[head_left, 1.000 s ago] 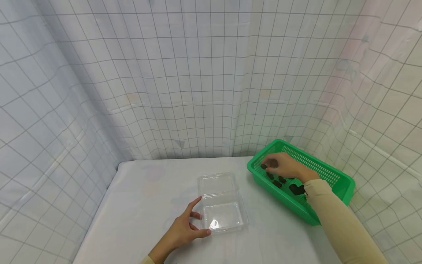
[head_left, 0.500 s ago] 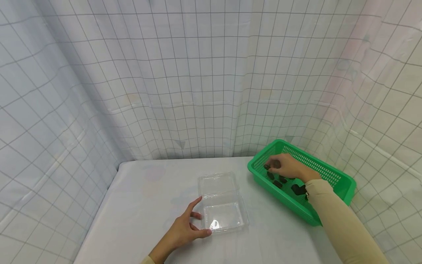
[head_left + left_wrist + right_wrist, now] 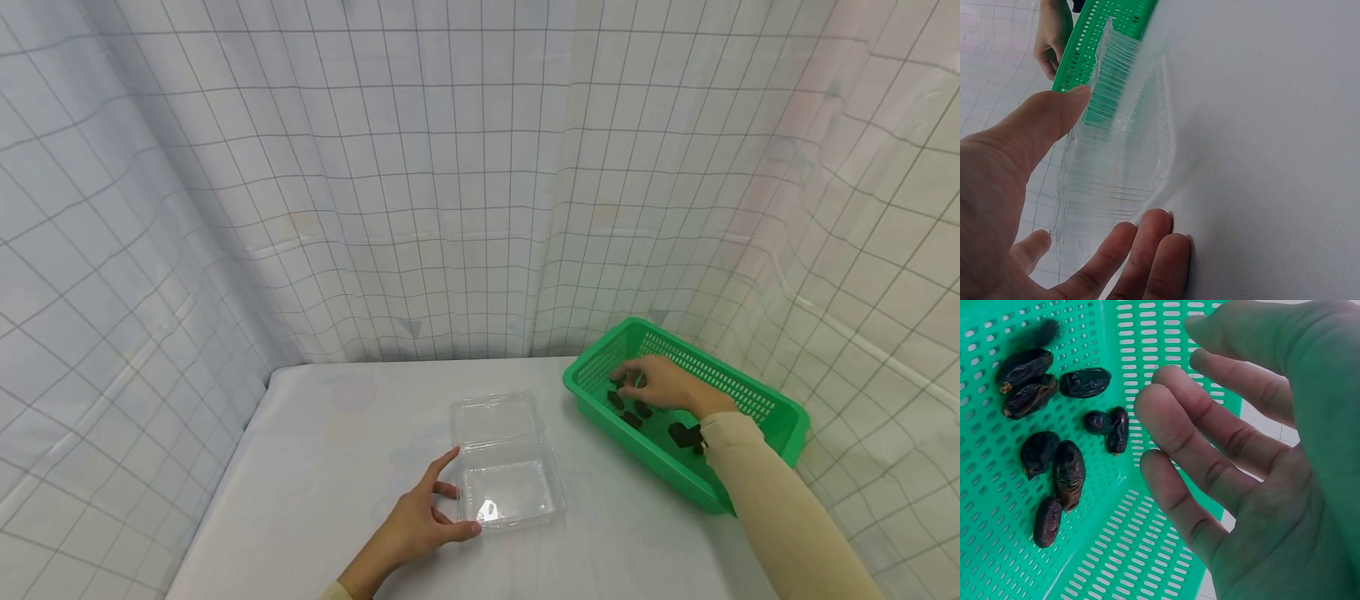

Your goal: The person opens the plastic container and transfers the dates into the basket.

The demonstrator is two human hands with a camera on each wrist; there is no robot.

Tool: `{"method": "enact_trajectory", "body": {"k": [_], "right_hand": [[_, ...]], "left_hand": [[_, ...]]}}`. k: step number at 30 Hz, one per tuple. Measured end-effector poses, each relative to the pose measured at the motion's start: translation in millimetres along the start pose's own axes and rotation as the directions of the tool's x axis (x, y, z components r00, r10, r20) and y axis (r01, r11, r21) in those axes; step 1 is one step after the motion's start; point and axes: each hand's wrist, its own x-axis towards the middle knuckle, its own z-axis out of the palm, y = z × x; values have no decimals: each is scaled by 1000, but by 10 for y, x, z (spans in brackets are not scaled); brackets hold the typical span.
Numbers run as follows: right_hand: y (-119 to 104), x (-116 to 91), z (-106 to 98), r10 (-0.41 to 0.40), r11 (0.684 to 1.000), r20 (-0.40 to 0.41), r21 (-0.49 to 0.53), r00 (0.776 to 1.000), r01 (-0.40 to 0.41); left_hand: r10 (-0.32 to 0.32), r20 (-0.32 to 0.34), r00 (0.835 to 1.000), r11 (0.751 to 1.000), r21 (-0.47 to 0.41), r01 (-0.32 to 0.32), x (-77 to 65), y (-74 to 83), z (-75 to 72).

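Observation:
On the white table lies a clear plastic clamshell container (image 3: 510, 492) with its lid (image 3: 493, 417) folded back flat. My left hand (image 3: 420, 517) rests against its left side, thumb at the near corner and index finger toward the hinge, fingers spread. In the left wrist view, the left thumb (image 3: 1054, 119) touches the rim of the container. My right hand (image 3: 663, 387) is inside a green perforated basket (image 3: 795, 417), above several dark dates (image 3: 1069, 475). The right wrist view shows the right fingers (image 3: 1172, 425) loosely bent, apart from the dates and with nothing between them.
A white cloth covers the table (image 3: 322, 467). White grid-patterned curtains (image 3: 450, 183) hang behind and on both sides. The basket stands at the right, its far end close to the back curtain.
My right hand has shifted slightly to the right and nearer to me within the basket. My left hand and the container have stayed put.

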Motion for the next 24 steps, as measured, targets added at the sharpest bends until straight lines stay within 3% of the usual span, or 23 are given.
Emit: {"method": "enact_trajectory", "body": {"k": [7, 15, 24], "right_hand": [[-42, -40, -2, 7, 1000, 18, 27, 1000, -7], [-103, -80, -4, -11, 1000, -9, -25, 1000, 10], [-171, -157, 42, -8, 1000, -26, 7, 1000, 8]], "left_hand": [[4, -4, 1000, 1000, 0, -4, -1, 1, 3], [2, -4, 1000, 1000, 4, -2, 5, 6, 2], [10, 12, 1000, 1000, 18, -10, 26, -2, -25]]}}
